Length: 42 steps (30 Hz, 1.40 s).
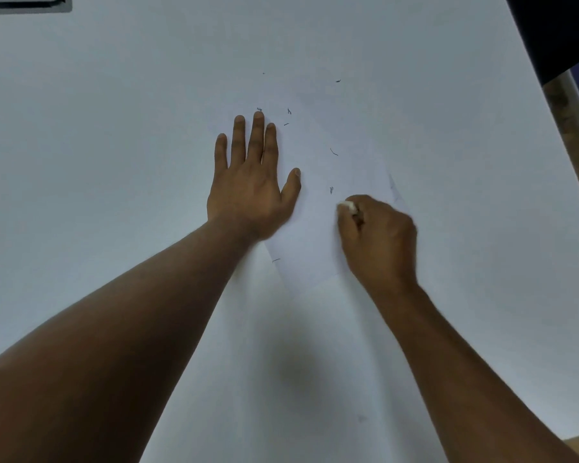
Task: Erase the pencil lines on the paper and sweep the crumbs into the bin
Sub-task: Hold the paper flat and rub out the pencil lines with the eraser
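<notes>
Head view: one frame, looking down at both bare forearms over a white table.
Table: white, fills nearly the whole frame; its right edge runs diagonally at the upper right.
Paper: white sheet lying flat on the table mid-frame, turned at an angle; its edges are faint against the white top, the near corner showing between the two forearms.
Left hand: palm down, fingers straight and spread, thumb out to the side; it presses flat on the left part of the paper, grasping nothing.
Right hand: fingers curled into a pinch on the eraser, resting on the right part of the paper, slightly motion-blurred.
Eraser: small, white, its tip showing at the fingertips and down against the paper.
Pencil lines: a faint grey smudge just beyond the right hand; too faint to tell more.
Crumbs: dark slivers scattered over the paper between and beyond the hands, one by the left fingertips, one near the left wrist, and a few further out towards the far side.
Dark object: dark with a grey frame, cut off at the top left corner; cannot tell what it is.
</notes>
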Available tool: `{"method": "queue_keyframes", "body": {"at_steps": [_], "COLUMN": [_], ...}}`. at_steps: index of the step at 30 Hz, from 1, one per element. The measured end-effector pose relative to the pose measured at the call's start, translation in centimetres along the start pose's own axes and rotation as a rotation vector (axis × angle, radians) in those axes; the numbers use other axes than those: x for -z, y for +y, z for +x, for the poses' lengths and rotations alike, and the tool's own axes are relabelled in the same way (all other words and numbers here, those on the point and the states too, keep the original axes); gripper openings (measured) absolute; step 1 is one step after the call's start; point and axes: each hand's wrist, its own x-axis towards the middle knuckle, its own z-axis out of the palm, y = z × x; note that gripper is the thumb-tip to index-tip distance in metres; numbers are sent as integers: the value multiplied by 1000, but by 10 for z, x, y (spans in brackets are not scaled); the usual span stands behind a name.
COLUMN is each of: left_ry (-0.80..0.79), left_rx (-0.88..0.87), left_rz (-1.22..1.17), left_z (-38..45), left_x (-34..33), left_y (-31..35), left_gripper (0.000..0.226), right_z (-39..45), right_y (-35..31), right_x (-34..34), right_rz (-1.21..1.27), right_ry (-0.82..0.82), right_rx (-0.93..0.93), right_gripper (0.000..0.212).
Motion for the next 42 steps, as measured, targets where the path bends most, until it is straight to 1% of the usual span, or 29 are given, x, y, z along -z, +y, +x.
{"method": "queue_keyframes", "body": {"at_steps": [3,5,6,9,11,12,13,16,18,19,21,23,26,29,31,33,35,37,39,42], "left_ry": [0,-7,-11,-22,-25,-28,-32,-27,-31,-34,-30,-29,-23,-23,-29,-40,-39,-35,-28,-21], "left_rx": [-19,-28,-29,-28,-27,-27,-28,-35,-35,-35,-35,-35,-33,-36,-31,-29,-28,-28,-28,-29], "left_rz": [-5,1,3,8,11,12,13,16,22,24,24,18,20,18,20,28,25,22,22,16], "left_z": [0,1,1,1,0,0,1,1,1,1,1,1,0,1,1,1,0,0,0,0], "left_x": [-1,-1,-1,0,0,0,0,-1,-1,0,-1,0,-1,-1,-1,-1,-1,-1,-1,-1], "left_y": [-1,-2,-2,-1,-1,-1,-1,-2,-2,-2,-2,-1,-2,-2,-3,-2,-1,-1,-2,-2], "left_gripper": [79,78,77,76,77,77,77,78,78,78,78,78,78,78,79,80,80,80,79,79], "right_z": [-21,-27,-23,4,23,30,34,39,38,40,53,71,85,73,58,48,54,67,75,70], "right_y": [-34,-44,-41,-12,12,19,22,13,7,9,23,41,56,40,27,22,30,39,45,44], "right_x": [-14,-21,-22,-13,0,4,6,2,-4,-6,-5,3,18,22,15,9,6,7,11,19], "right_rz": [94,61,21,-132,-147,-109,-62,24,1,-34,-129,-158,-58,74,73,-5,-85,-122,-98,25], "right_ry": [-107,-162,-145,-8,-2,-20,-33,-56,-119,-120,-55,-14,-84,-144,-199,-242,-170,-101,-111,-96], "right_rx": [94,138,135,21,-97,-136,-137,-2,65,85,74,-9,-39,42,131,191,151,50,-34,-93], "right_gripper": [23,22,22,21,21,22,22,21,21,22,24,24,20,16,14,16,19,21,20,18]}}
